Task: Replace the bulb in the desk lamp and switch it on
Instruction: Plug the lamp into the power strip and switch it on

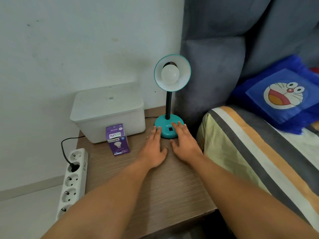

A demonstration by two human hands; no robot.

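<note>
A teal desk lamp (168, 130) stands at the back of a wooden bedside table (155, 187). Its shade (183, 66) faces me and a white bulb (170, 74) sits unlit in the socket. A black switch (170, 129) shows on the round base. A purple bulb box (117, 139) stands upright to the left of the lamp. My left hand (154, 149) lies flat on the table, fingertips touching the base's left edge. My right hand (184, 143) lies flat too, its fingers resting on the base's right side. Neither hand holds anything.
A white lidded plastic box (107, 111) sits at the table's back left. A white power strip (73, 180) hangs by the table's left side with the lamp's black plug (74, 166) in it. A bed with a striped sheet (259, 152) and a grey headboard (215, 66) border the right.
</note>
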